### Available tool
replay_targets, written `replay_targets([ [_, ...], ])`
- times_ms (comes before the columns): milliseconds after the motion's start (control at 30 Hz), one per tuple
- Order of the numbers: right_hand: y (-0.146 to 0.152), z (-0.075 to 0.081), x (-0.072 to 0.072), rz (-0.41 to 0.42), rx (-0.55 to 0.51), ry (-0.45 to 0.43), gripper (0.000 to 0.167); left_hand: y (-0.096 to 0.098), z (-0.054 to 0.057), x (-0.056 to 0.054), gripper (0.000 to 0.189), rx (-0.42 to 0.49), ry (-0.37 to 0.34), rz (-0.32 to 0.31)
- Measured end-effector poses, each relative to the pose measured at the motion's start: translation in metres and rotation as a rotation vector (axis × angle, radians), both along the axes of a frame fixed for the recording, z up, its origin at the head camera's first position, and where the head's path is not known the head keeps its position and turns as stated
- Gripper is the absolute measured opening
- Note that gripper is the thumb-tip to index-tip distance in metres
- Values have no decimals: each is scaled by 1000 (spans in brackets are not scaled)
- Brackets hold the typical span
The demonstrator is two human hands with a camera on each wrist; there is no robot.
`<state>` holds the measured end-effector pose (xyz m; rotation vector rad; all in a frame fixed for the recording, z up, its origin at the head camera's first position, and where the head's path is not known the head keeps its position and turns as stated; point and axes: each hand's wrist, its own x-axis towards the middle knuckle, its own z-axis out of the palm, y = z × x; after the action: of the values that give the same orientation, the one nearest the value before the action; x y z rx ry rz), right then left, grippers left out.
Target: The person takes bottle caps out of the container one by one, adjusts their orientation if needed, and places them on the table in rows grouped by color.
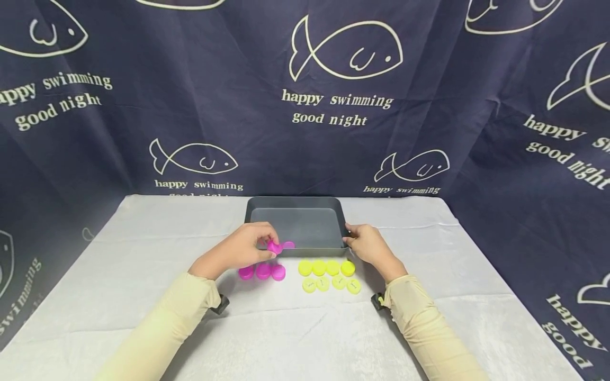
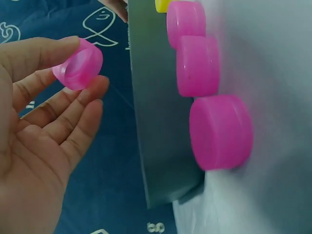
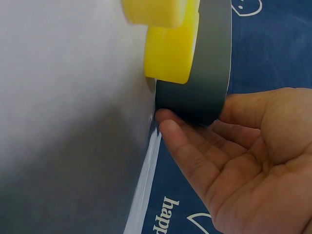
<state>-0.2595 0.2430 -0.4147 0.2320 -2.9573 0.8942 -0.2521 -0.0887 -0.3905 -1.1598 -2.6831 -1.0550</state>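
Note:
My left hand (image 1: 250, 246) pinches a pink bottle cap (image 2: 78, 64) between thumb and fingertips at the front wall of a dark grey tray (image 1: 329, 252). The cap is tilted, and its hollow side shows in the left wrist view. Another pink piece (image 1: 288, 245) shows just above the front rim, partly hidden. Three pink caps (image 1: 263, 271) sit in a row on the table below that hand. My right hand (image 1: 370, 244) holds the tray's right front corner. In the right wrist view the thumb tip is hidden behind the wall, while other fingers touch low outside.
Several bright yellow caps (image 1: 319, 268) line up before the tray. Nearer me lie several pale yellow caps (image 1: 339, 282) with small dark markings. A white cloth (image 1: 305, 338) covers the table, and a dark blue fish-print curtain (image 1: 305, 159) hangs behind and along the sides.

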Motion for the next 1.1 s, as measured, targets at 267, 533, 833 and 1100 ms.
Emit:
replay_targets([
  [267,0,0,0,-2,2,-5,47,-18,1,23,20,-43,-27,16],
  [533,1,1,0,4,7,-3,47,-31,0,31,24,-164,66,40],
  [833,-1,0,1,8,6,-5,47,-32,7,40,23,-324,61,10],
  [1100,1,-1,1,-4,2,-7,48,-26,6,46,31,-463,36,-26],
])
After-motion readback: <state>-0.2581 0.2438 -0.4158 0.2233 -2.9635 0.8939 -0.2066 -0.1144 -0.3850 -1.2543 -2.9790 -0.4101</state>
